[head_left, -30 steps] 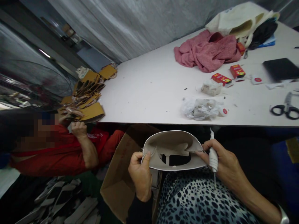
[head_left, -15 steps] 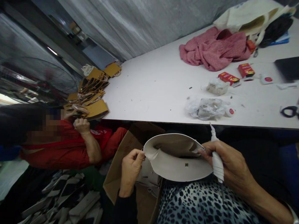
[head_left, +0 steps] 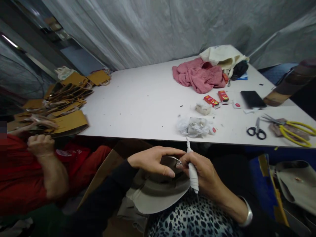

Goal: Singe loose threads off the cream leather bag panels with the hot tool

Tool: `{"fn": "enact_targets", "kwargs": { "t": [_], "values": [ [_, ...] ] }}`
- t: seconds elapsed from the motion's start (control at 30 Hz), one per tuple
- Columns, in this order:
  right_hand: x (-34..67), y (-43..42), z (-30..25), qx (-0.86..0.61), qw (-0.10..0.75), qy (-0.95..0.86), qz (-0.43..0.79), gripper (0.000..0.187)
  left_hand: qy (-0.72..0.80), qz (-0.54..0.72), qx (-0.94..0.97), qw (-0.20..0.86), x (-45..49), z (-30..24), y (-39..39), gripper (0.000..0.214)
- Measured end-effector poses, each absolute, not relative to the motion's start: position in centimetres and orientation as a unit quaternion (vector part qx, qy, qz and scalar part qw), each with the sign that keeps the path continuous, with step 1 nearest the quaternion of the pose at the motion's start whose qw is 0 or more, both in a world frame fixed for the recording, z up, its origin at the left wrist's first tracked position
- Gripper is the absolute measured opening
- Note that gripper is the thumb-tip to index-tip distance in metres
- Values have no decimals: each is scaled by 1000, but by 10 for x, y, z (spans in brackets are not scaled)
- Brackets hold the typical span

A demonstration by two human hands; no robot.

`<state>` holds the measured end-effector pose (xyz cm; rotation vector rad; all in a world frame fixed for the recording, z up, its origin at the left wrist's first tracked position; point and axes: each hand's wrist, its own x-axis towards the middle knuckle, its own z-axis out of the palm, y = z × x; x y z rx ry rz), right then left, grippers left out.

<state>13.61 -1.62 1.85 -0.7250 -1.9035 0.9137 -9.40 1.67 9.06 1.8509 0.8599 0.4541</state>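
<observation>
A curved grey leather piece [head_left: 158, 192] lies in my lap below the table edge. My left hand [head_left: 154, 160] reaches across its top, fingers pinched together on the piece's upper edge near a thin thread or strap end. My right hand [head_left: 201, 169] is closed round a white pen-shaped tool [head_left: 192, 168], which stands nearly upright with its tip towards the table, and its fingertips also meet the same edge of the leather. Both hands touch at that spot.
The white table [head_left: 148, 98] carries a pink cloth [head_left: 198, 75], red small boxes [head_left: 211, 100], a crumpled plastic bag [head_left: 195, 126], black scissors [head_left: 257, 130], yellow shears [head_left: 293, 130], a phone [head_left: 253, 98]. Tan leather pieces [head_left: 64, 105] are stacked left, beside a person in red [head_left: 37, 164]. A cardboard box [head_left: 111, 171] stands below.
My view swung up and right. My left hand moved from the leather piece's left end across to its top right, meeting my right hand. The piece now lies flatter in my lap.
</observation>
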Motion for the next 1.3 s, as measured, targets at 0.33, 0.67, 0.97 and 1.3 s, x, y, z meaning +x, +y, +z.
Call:
{"fn": "enact_targets", "kwargs": {
  "t": [0.33,0.67,0.97,1.3],
  "values": [
    [142,24,-3,-365,442,-733,367,10,354,0,788,504,-88,66,63,54],
    [141,44,-11,-471,460,-640,397,16,439,249,587,633,-58,3,74,32],
    [165,54,-19,-430,490,-648,394,18,468,251,463,709,-62,2,84,41],
    [206,90,-28,-532,481,-646,263,21,523,228,559,602,-29,-8,86,20]
  ]
}}
